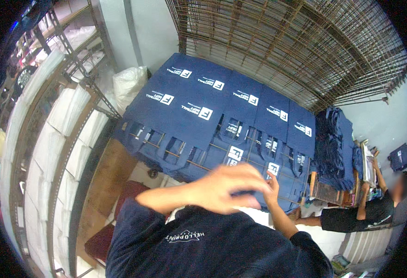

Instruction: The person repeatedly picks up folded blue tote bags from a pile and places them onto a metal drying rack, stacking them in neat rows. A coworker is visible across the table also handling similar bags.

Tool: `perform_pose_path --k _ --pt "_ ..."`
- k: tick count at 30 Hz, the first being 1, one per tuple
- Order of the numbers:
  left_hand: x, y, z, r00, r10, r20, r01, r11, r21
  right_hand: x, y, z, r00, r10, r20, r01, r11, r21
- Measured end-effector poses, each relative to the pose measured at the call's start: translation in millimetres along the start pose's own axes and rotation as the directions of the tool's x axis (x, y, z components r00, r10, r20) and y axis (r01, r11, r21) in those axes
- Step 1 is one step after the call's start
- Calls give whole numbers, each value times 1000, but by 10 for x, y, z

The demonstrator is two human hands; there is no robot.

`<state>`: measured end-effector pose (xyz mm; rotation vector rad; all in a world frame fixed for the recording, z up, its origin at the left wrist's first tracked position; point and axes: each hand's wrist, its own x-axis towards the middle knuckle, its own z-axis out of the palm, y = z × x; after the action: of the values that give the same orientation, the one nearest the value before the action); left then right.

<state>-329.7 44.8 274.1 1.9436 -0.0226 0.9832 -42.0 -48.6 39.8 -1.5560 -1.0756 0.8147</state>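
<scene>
My left hand (pixel 226 189) is raised in front of my chest, blurred by motion, with its thumb apart from its bent fingers and nothing seen in it. Just right of it is my right hand (pixel 273 187), held up with fingers apart, partly hidden behind the left. Beyond both hands, navy blue tote bags (pixel 166 120) with white prints lie flat in overlapping rows across a wide rack. Strap-like handles show along the nearer row (pixel 175 148). Thin wire bars (pixel 199 163) of the rack run between the nearer bags.
Above the far side hangs a stack of rusty wire racks (pixel 268 41). A pile of navy cloth (pixel 335 143) stands at the right, near another person (pixel 365 208) in dark clothes. Left are metal shelves (pixel 81 120) with white stacks (pixel 41 162) and a white plastic bag (pixel 129 84).
</scene>
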Motion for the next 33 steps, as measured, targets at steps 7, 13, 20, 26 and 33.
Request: perform_pose_path --k 7,13,20,26,33 --pt "996 837 1472 606 754 253 -460 592 -662 -182 -93 -620 994 -24 -111 21 999 -27" --pt "1225 938 2333 608 720 336 -319 608 -727 -459 -177 -1489 997 -39 -59 28 984 -174" --pt "1709 1001 3261 638 733 235 -100 381 -919 -442 -127 -2803 955 -142 -260 76 965 -250" --pt "2125 802 3538 370 570 733 505 538 -674 -314 812 -3956 649 148 -747 118 949 291" --pt "2562 252 3287 445 466 765 -155 881 -446 -1183 2820 -3939 495 571 -655 -332 821 465"
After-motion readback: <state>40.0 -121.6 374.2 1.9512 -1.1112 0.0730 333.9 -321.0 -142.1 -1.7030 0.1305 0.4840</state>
